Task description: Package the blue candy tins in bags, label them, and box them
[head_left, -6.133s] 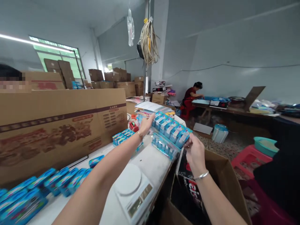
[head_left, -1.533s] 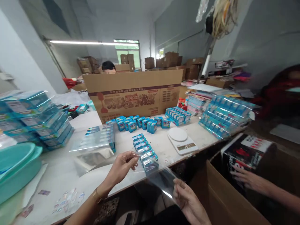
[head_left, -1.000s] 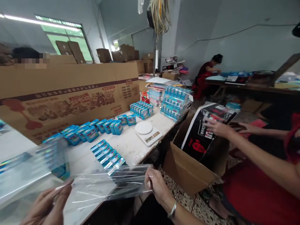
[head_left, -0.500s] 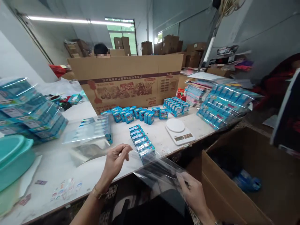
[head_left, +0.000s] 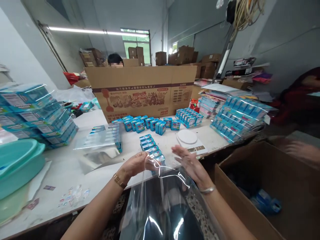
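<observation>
Both my hands hold a clear plastic bag by its top edge in front of the white table. My left hand pinches one side of the bag's mouth. My right hand has its fingers stretched out along the other side, spreading the mouth apart. Just beyond my hands lies a short row of small blue boxes. The bag hangs down toward my lap.
More blue boxes line the table before a big cardboard carton. A white scale, wrapped packs right and left, a teal basin, an open carton at right. Another person's blurred hand is at far right.
The bag hung sideways between my hands; now its mouth faces up and my hands have come together at its top edge. The black printed pack at the right carton is gone.
</observation>
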A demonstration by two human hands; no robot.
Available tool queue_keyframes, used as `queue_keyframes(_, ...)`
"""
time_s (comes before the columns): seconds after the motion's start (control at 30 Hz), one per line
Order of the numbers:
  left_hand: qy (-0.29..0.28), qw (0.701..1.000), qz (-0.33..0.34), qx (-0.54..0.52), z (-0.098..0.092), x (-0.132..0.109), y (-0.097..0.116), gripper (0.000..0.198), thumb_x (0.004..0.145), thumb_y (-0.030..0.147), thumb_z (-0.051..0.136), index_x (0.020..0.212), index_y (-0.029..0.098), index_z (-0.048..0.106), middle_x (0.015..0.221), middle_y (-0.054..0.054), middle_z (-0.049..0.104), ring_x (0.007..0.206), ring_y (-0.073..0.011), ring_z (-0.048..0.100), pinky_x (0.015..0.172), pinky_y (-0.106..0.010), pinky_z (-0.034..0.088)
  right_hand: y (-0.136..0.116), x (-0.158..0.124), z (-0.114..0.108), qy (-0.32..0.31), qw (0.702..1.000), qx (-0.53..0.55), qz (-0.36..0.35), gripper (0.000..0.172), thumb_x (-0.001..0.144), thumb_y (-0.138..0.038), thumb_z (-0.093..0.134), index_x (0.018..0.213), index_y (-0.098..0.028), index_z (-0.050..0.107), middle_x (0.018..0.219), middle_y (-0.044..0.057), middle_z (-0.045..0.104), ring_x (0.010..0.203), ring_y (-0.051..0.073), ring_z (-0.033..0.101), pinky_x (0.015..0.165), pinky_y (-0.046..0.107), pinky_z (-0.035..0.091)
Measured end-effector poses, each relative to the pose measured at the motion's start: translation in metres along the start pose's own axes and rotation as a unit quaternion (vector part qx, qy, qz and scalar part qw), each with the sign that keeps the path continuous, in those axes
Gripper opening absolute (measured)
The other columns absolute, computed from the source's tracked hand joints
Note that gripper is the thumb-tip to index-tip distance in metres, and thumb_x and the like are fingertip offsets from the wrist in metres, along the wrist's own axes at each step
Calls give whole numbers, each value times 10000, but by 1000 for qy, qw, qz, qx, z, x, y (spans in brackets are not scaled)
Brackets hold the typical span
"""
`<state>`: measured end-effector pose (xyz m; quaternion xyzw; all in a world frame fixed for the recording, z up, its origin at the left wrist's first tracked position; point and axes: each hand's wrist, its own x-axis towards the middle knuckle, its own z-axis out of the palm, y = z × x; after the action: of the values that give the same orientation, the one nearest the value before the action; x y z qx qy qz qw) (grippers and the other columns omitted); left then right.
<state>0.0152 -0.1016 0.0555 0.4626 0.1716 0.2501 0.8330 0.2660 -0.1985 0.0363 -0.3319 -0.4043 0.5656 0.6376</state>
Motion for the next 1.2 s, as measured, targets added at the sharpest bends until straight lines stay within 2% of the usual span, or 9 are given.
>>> queue_keyframes(0.13, -41, 997, -53, -24, 4, -4, -25, 385, 748, 451, 792, 695, 153, 555, 780, -108, 768, 723, -245, 740, 727, -353, 547, 17, 2, 21, -117, 988, -34, 92, 371, 761, -519, 773, 861, -166, 722, 883, 54, 723, 856, 178, 642, 898, 328, 447)
queue_keyframes(0.23, -49, 994, -77, -54, 2, -16, -59, 415, 795, 521, 719, 680, 158, 555, 602, -56, 711, 501, -167, 659, 558, -265, 504, 43, -13, 18, -79, 989, 79, 100, 293, 703, -388, 850, 716, -174, 648, 748, 2, 679, 791, 152, 641, 881, 305, 460)
queue_keyframes(0.37, -38, 993, -83, -79, 0, -26, -89, 428, 786, 552, 710, 685, 162, 564, 595, -28, 699, 385, -124, 588, 422, -218, 431, 76, -29, 14, -19, 962, 229, 145, 456, 714, -548, 802, 975, -194, 681, 821, 11, 687, 876, 186, 677, 957, 373, 463)
queue_keyframes(0.57, 35, 998, -14, -43, -8, -27, -56, 397, 849, 510, 668, 1037, 160, 668, 728, -44, 749, 303, -46, 475, 368, -179, 350, 94, -43, 16, -105, 946, 234, 198, 800, 781, -795, 538, 1197, -124, 662, 440, -87, 475, 328, 76, 379, 605, 285, 502)
queue_keyframes(0.63, 64, 997, -3, -40, -13, -27, -49, 454, 853, 514, 662, 1161, 181, 646, 678, -22, 730, 296, -41, 447, 351, -169, 325, 94, -42, 18, -113, 941, 240, 209, 774, 763, -788, 572, 1132, -119, 693, 477, -55, 528, 379, 89, 440, 604, 280, 498)
queue_keyframes(0.8, 79, 997, -9, -16, -8, -24, -54, 521, 835, 554, 658, 1176, 161, 644, 691, -49, 747, 264, -17, 360, 335, -170, 278, 86, -32, 27, -62, 950, 240, 192, 793, 650, -823, 643, 1101, -172, 692, 995, 119, 719, 857, 225, 658, 761, 351, 527)
queue_keyframes(0.93, 185, 977, 48, 94, -1, -31, -38, 537, 851, 577, 615, 1146, 129, 654, 733, -91, 768, 265, -8, 298, 324, -181, 202, 74, -45, 26, -98, 938, 249, 220, 851, 662, -819, 639, 1186, -149, 649, 1087, 156, 702, 824, 226, 679, 609, 292, 534)
queue_keyframes(1.1, 194, 944, 54, 260, -3, -49, -6, 559, 847, 634, 572, 1042, 126, 700, 772, -119, 780, 309, -34, 355, 325, -189, 211, 71, -76, 18, -56, 955, 115, 267, 399, 682, -481, 839, 798, -150, 648, 531, -41, 582, 373, 41, 420, 380, 151, 303)
queue_keyframes(1.2, 175, 936, 48, 302, -1, -52, -2, 563, 853, 649, 548, 970, 126, 719, 681, -93, 760, 325, -53, 391, 324, -188, 251, 71, -88, 12, 2, 961, -84, 262, 525, 677, -603, 794, 600, -175, 500, 395, -88, 432, 320, 26, 305, 339, 159, 187)
